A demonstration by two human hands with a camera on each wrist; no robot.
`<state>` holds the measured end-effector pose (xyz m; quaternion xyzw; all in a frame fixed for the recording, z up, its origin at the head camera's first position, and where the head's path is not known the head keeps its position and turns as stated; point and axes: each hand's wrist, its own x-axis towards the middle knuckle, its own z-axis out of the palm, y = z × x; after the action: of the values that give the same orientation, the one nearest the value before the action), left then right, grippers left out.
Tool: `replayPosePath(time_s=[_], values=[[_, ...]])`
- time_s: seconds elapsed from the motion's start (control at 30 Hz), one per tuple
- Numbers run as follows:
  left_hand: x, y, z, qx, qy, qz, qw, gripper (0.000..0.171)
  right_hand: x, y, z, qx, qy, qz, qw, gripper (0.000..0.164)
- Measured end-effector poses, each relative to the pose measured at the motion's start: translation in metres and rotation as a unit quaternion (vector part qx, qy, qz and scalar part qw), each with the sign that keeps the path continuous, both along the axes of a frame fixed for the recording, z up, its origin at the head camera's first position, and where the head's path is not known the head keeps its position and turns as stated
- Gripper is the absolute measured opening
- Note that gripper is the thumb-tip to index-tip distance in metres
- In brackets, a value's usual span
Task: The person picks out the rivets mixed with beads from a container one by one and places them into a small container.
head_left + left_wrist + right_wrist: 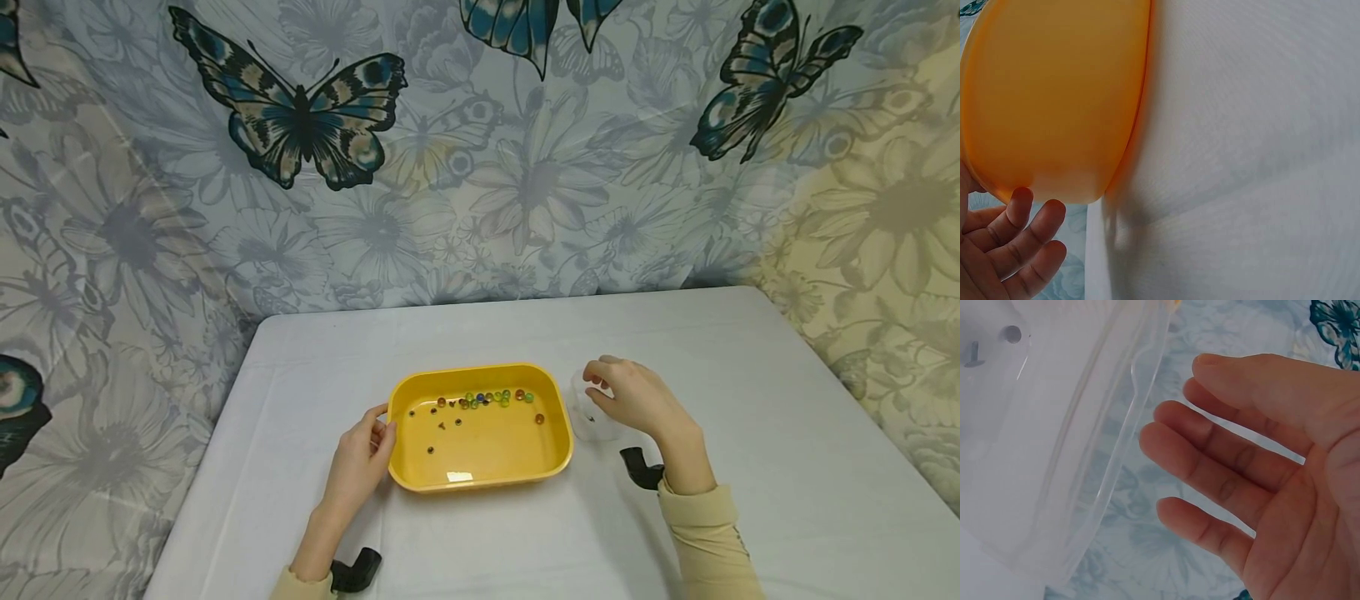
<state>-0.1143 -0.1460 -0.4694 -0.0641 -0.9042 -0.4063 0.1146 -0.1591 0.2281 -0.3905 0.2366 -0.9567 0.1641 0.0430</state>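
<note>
A yellow tray (487, 468) lies on the white table with several marbles (481, 398) and small dark metal pieces (458, 422) in it. My left hand (362, 457) is at its left end, touching the rim with loosely bent fingers; the tray's outer wall (1060, 94) fills much of the left wrist view. To the right of the tray sits a clear plastic container (592, 427), and my right hand (633, 396) hovers over it. In the right wrist view its fingers are apart and relaxed beside the container wall (1094, 450), with two small metal bits (1011, 334) inside.
Black wrist mounts (357, 571) stick out beside both wrists. Behind the white tabletop (750, 400) hangs a butterfly-and-flower patterned cloth (525, 183), which also runs along both sides. The tray and the container stand close together.
</note>
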Motion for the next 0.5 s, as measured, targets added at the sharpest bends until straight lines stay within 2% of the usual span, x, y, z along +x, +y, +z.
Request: replayPosePath(time_s=[0.5], values=[[-0.0003,-0.0006,-0.0013,-0.005,0.005,-0.001,1.0000,0.029,0.0015,-0.0032,0.0016,-0.020,0.013,0.004,1.000,0.010]])
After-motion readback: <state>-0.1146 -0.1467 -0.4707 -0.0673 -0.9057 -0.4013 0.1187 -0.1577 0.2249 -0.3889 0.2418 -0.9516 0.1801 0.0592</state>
